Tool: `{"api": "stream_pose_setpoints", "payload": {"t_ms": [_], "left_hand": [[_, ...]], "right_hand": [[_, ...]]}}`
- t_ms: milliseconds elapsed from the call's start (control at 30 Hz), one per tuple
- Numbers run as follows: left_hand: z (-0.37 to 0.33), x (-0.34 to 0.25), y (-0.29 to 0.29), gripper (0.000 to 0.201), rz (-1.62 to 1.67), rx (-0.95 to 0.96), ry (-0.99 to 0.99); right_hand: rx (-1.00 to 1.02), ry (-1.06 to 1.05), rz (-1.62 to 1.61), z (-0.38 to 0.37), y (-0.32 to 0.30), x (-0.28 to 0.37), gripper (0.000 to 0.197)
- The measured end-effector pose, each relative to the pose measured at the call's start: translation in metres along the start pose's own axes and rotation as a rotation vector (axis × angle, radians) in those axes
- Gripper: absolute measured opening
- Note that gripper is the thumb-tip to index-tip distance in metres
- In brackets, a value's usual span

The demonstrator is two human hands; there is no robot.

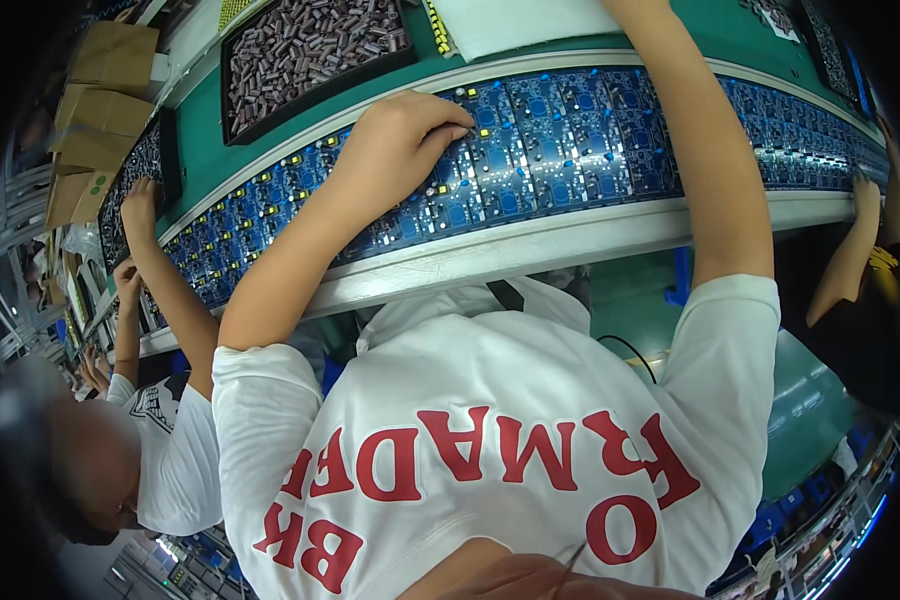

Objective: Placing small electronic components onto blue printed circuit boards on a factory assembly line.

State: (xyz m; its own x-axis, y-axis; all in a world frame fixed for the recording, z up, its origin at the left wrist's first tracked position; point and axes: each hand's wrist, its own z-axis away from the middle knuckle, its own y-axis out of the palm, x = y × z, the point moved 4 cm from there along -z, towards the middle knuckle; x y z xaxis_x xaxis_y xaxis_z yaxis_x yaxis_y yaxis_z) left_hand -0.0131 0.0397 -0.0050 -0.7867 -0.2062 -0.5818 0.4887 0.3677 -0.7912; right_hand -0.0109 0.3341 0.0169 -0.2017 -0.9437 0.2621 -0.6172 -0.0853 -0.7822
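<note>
The person, in a white shirt (530, 380) with large red lettering, leans over a long row of blue printed circuit boards (560, 135) dotted with small electronic parts. The boards lie side by side across the bench, along a broad pale metal rail (530, 235) on the person's side. The left hand (405, 130) is above the row, its thumb and forefinger brought close together at the boards, just beside a small yellow square component (485, 132); whether the tips pinch a part cannot be told. More yellow components sit on the boards left of this hand.

The right forearm crosses over the row, and the right hand (638, 8) is cut off by the upper edge, near a flat white sheet (520, 22); the state of its fingers cannot be told.

Beyond the boards, on a green bench top (198, 110), a black rectangular tray (320, 103) holds a heap of small purple-brown cylindrical components (310, 50). Brown cardboard boxes (105, 120) stand at the far left. A co-worker in a white top sits on the left, one hand (139, 203) by a black tray of small parts (120, 195). Another co-worker's hand (867, 190) is over the boards at the right.
</note>
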Motion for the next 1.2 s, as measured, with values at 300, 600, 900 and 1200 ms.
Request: {"api": "stream_pose_setpoints", "payload": {"t_ms": [300, 600, 900, 1200], "left_hand": [[-0.002, -0.005, 0.001, 0.013, -0.074, -0.021, 0.072], [0.001, -0.011, -0.001, 0.018, -0.221, -0.084, 0.283], [-0.001, -0.003, 0.001, 0.021, -0.164, -0.059, 0.244], [0.007, -0.014, -0.003, 0.015, -0.229, -0.125, 0.322]], "right_hand": [[-0.032, -0.073, 0.019, 0.000, 0.008, -0.011, 0.013], [-0.017, -0.059, 0.048, -0.002, 0.010, -0.010, 0.013], [-0.041, -0.017, -0.015, -0.001, 0.002, -0.005, 0.014], [0.101, 0.136, -0.522, 0.043, -0.022, 0.017, 0.019]]}}
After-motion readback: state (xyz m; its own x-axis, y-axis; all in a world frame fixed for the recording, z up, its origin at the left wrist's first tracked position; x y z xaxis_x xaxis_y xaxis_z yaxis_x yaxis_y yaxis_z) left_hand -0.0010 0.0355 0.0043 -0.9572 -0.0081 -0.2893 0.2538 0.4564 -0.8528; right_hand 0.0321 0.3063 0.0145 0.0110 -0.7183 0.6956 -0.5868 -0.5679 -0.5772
